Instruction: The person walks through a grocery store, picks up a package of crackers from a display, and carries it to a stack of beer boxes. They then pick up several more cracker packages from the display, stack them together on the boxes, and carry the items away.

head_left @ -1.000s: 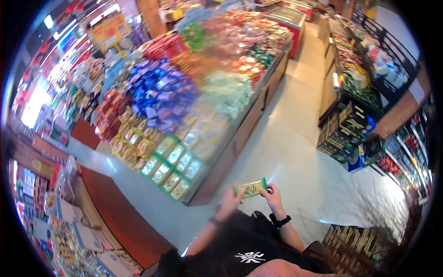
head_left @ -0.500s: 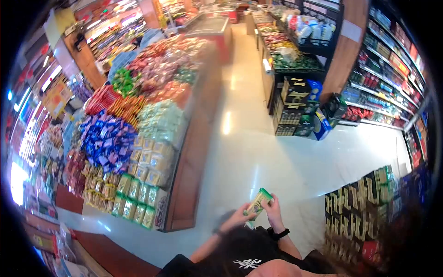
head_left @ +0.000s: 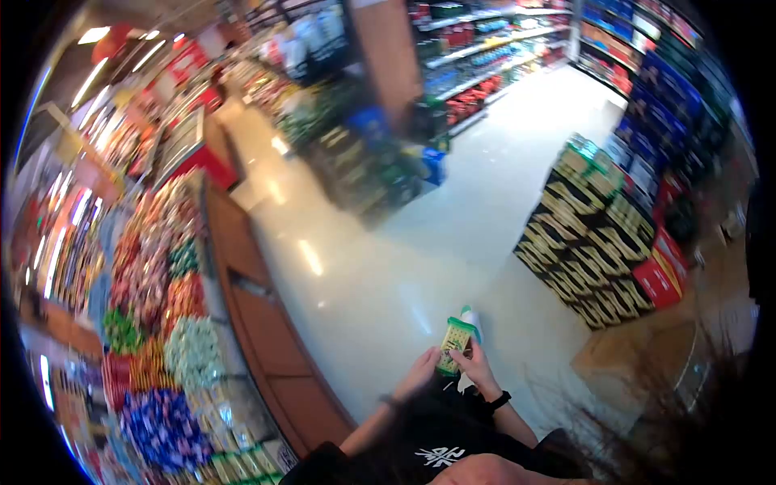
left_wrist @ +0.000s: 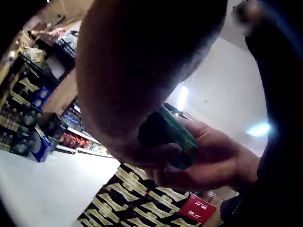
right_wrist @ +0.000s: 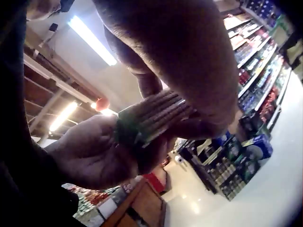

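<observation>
Both of my hands hold a green-and-cream snack packet [head_left: 457,333] in front of my body, its long side pointing away from me in the head view. My left hand [head_left: 420,370] grips its near left edge. From the right, my right hand [head_left: 479,370] holds it, the thumb across its printed face. In the left wrist view a green end of the packet [left_wrist: 174,137] shows between the hands. The right wrist view shows ridged, layered contents along the packet's side [right_wrist: 158,113]. Much of the wrapper is hidden by fingers.
A long wooden display stand [head_left: 271,356] heaped with wrapped sweets runs along my left. Stacked black-and-gold cartons [head_left: 578,246] stand at right, beside a brown cardboard box [head_left: 614,352]. More cartons [head_left: 360,166] and stocked shelves [head_left: 501,61] lie ahead across the pale floor [head_left: 388,267].
My view has swung right, so the sweets stand has shifted to the left. The packet has turned from lying crosswise to pointing away from me, with both hands still on it.
</observation>
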Available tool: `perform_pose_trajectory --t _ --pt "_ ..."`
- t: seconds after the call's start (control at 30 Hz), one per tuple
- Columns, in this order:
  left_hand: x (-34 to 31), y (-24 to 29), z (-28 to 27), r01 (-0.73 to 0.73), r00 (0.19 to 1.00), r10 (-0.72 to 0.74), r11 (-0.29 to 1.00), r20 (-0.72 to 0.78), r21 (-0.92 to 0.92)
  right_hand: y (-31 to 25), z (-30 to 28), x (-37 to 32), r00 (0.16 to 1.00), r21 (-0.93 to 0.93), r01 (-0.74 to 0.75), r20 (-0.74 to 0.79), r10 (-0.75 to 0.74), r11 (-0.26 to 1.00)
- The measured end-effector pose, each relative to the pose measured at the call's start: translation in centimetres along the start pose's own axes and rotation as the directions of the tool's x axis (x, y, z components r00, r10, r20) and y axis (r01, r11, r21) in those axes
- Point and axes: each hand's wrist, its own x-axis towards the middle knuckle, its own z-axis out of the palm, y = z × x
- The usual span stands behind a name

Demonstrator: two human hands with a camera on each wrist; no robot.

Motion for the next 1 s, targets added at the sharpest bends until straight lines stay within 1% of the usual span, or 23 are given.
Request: perform_pose_trajectory --t 0.07,0.13,0.17,0.2,0.27,0.33,0.37,0.43,0.47,0.5,0.53,0.6,0.63,0.67,0.7,0.73,0.8,0.87,0.9,0.97,1.0 --pt "2.7 1.4 2.0 -0.003 0.998 0.001 0.999 0.07 0.042 -0.9 -2.5 0.4 0.994 -0.031 0.006 -0.111 -0.01 0.999" --pt "5.2 4.4 4.2 -0.031 0.991 0.017 0.993 0.13 0.11 -1.5 -5.1 1.7 0.989 -0.102 0.036 -0.14 -0.05 0.994" --pt "6.7 4.5 5.0 -0.014 0.986 -0.004 0.994 0.167 0.106 -2.1 -6.3 2.0 0.986 -0.138 0.041 -0.156 -0.063 0.99" --pt "8.5 4.3 5.7 0.002 0.979 -0.023 0.995 0.205 0.103 -2.3 -7.4 2.3 0.978 -0.153 -0.005 -0.207 -0.027 0.988" --pt "12.0 6.0 8.0 0.027 0.967 -0.045 0.997 0.251 0.078 -4.7 -9.6 3.8 0.954 -0.186 -0.089 -0.298 0.03 0.979" --pt "14.0 8.0 10.2 0.082 0.966 -0.087 0.996 0.242 0.031 -7.5 -11.3 5.1 0.933 -0.158 -0.059 -0.359 -0.002 0.986" --pt "15.5 7.2 10.6 0.065 0.959 -0.074 0.997 0.273 0.042 -8.3 -12.0 5.5 0.924 -0.144 -0.048 -0.381 -0.011 0.988" --pt "20.6 4.1 10.9 0.014 0.94 -0.036 0.998 0.34 0.067 -6.3 -14.9 8.7 0.927 -0.204 -0.02 -0.371 -0.059 0.979" --pt "20.6 6.3 12.0 -0.033 0.976 -0.002 0.987 0.217 0.156 -6.0 -16.1 9.8 0.931 -0.218 -0.03 -0.362 -0.053 0.976" --pt "20.7 7.8 12.5 0.0 0.97 -0.046 0.982 0.24 0.188 -5.9 -17.0 10.2 0.934 -0.226 -0.048 -0.355 -0.036 0.973" --pt "22.2 9.6 13.1 0.008 0.962 -0.066 0.977 0.265 0.214 -11.7 -16.0 10.7 0.915 -0.149 -0.011 -0.401 -0.05 0.989" --pt "24.7 13.0 14.3 0.081 0.946 -0.172 0.946 0.275 0.314 -10.7 -18.2 12.5 0.91 -0.153 -0.013 -0.412 -0.052 0.988" --pt "25.9 12.1 14.7 -0.011 0.956 -0.075 0.957 0.284 0.291 -10.1 -19.3 13.5 0.91 -0.159 -0.007 -0.411 -0.059 0.987" --pt "27.3 10.5 14.8 -0.101 0.958 0.02 0.958 0.287 0.267 -11.9 -19.4 14.2 0.907 0.0 0.038 -0.419 -0.034 0.999" --pt "28.1 10.4 15.1 -0.193 0.95 0.119 0.951 0.288 0.243 -12.5 -19.7 14.7 0.901 -0.004 0.022 -0.433 -0.022 1.0" --pt "29.1 10.3 15.4 -0.176 0.946 0.098 0.957 0.31 0.233 -13.0 -20.3 15.3 0.895 -0.012 0.011 -0.445 -0.015 1.0" --pt "30.3 12.6 16.4 -0.131 0.932 0.043 0.966 0.36 0.221 -14.5 -21.2 16.0 0.886 0.021 -0.014 -0.464 0.022 1.0" --pt "31.1 13.9 17.5 -0.157 0.926 0.06 0.96 0.374 0.234 -16.1 -21.8 16.2 0.878 0.093 -0.033 -0.472 0.073 0.995" --pt "31.3 14.5 18.0 -0.174 0.921 0.07 0.955 0.383 0.242 -15.6 -22.4 16.3 0.868 0.056 -0.033 -0.494 0.057 0.998" --pt "31.5 15.9 19.1 -0.126 0.92 0.011 0.955 0.391 0.269 -13.4 -23.7 16.7 0.839 -0.015 -0.026 -0.543 0.013 1.0" --pt "31.9 16.4 19.7 -0.108 0.918 -0.015 0.952 0.396 0.286 -12.7 -24.1 16.8 0.834 0.006 0.002 -0.551 0.002 1.0"
